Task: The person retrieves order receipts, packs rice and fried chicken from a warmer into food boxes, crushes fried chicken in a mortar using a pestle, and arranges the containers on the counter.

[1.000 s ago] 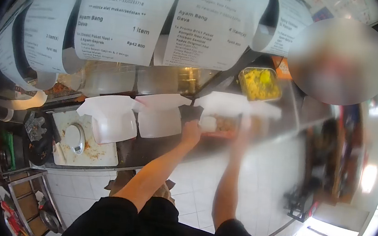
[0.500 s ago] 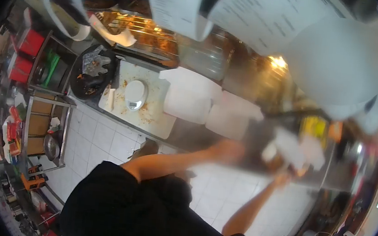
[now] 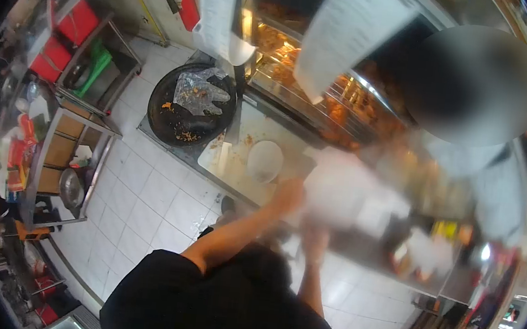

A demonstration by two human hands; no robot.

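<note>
White open takeaway boxes, smeared by motion, lie at the counter's front edge. My left hand is at their left side, between them and a white kitchen scale. My right hand is at their near edge. Both hands are blurred, so I cannot make out the fingers or whether either grips a box. The scale stands on a stained white cutting board. A white bag with indistinct contents lies further right on the counter.
A black wok with a clear plastic glove and food scraps stands left of the board. Behind the counter is a lit display of browned food. Papers hang above. A metal rack stands at left; a person is across the counter.
My right hand has moved left from the white bag to the boxes. My left hand has shifted left towards the scale. The view has turned, showing more of the wok and a fire extinguisher.
</note>
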